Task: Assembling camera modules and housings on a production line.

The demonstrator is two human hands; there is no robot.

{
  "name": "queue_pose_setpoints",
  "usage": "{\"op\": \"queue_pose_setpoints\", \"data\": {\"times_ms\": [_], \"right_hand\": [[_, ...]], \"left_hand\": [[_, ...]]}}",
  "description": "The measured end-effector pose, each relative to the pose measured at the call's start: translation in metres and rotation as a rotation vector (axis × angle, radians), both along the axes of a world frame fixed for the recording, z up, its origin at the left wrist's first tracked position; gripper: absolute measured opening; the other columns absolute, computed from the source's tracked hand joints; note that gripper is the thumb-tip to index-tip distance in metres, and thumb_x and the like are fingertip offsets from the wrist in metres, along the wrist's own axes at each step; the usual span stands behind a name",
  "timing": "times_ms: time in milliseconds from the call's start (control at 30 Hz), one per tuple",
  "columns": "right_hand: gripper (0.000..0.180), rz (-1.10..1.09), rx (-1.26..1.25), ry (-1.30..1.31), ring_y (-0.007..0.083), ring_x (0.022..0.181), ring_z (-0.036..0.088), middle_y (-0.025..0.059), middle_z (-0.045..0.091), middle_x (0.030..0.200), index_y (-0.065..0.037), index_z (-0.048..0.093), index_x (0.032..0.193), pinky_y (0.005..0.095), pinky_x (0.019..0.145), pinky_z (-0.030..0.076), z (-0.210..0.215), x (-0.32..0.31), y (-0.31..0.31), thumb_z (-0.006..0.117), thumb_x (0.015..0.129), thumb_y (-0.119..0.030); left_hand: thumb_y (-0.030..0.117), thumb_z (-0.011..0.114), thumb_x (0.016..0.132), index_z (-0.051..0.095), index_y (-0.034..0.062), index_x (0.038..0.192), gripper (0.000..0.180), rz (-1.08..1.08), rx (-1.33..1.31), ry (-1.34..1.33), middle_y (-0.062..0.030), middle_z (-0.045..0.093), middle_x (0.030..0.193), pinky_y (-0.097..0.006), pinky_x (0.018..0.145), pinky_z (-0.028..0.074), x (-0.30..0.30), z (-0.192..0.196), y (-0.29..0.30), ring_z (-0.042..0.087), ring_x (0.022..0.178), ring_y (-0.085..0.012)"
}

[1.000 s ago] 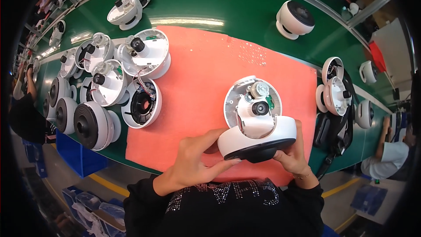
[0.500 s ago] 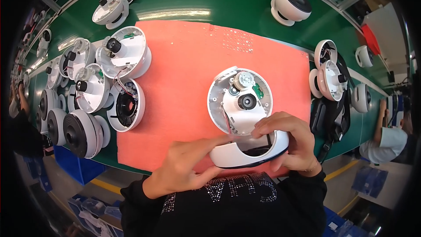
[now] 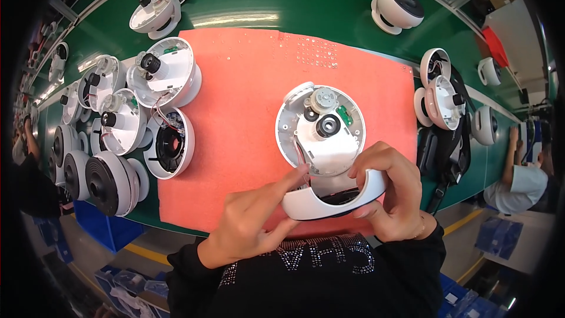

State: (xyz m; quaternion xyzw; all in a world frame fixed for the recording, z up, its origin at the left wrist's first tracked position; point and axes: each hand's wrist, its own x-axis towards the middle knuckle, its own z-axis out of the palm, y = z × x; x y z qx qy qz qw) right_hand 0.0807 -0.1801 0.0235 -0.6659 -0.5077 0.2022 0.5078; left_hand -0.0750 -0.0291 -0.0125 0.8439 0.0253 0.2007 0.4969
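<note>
In front of me, an open round white appliance housing [image 3: 297, 135] lies on the salmon-pink mat, its inside facing up. It contains a small round silvery motor [image 3: 324, 100], a black cylindrical part [image 3: 328, 125] and a green circuit board [image 3: 344, 115]. Just nearer to me, both hands hold a white shell with a curved cutout [image 3: 321, 206] and a dark underside. My left hand [image 3: 250, 215] pinches its left end, the forefinger reaching toward thin wires at the housing's edge. My right hand [image 3: 391, 194] is closed around its right end.
Rows of tiny screws [image 3: 318, 52] lie on the far part of the pink mat [image 3: 229, 118]. Several partly open housings [image 3: 168, 76] and closed units [image 3: 109, 179] crowd the left. More units [image 3: 397, 9] and a black strap [image 3: 462, 153] are right. A co-worker [image 3: 518, 182] sits far right.
The white shell has tilted a little in both hands, showing less of its dark underside. My left forefinger has lifted toward the wires. The open housing has turned or shifted slightly.
</note>
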Motion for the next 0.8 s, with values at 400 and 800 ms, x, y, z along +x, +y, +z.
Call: {"op": "queue_pose_setpoints", "data": {"times_ms": [400, 800], "right_hand": [[0.053, 0.027, -0.213, 0.499, 0.0212, 0.099, 0.056, 0.0142, 0.053, 0.11, 0.0, 0.036, 0.123, 0.0333, 0.085, 0.046, 0.001, 0.02, -0.001, 0.063, 0.077, -0.007], [0.045, 0.074, -0.074, -0.075, 0.0291, 0.079, 0.06, 0.0148, 0.057, 0.089, 0.0, 0.05, 0.1, 0.0339, 0.073, 0.047, -0.003, 0.011, -0.012, 0.074, 0.063, -0.013]], "left_hand": [[-0.004, 0.064, 0.073, 0.04, -0.0066, 0.12, 0.053, 0.032, -0.531, 0.094, -0.0141, 0.059, 0.1, -0.027, 0.076, 0.052, -0.001, -0.001, 0.013, 0.06, 0.091, -0.0179], [-0.007, 0.058, 0.071, 0.039, -0.002, 0.122, 0.055, 0.019, -0.331, -0.096, -0.0194, 0.062, 0.098, -0.032, 0.075, 0.05, 0.0, -0.034, 0.013, 0.062, 0.089, -0.0229]]}}
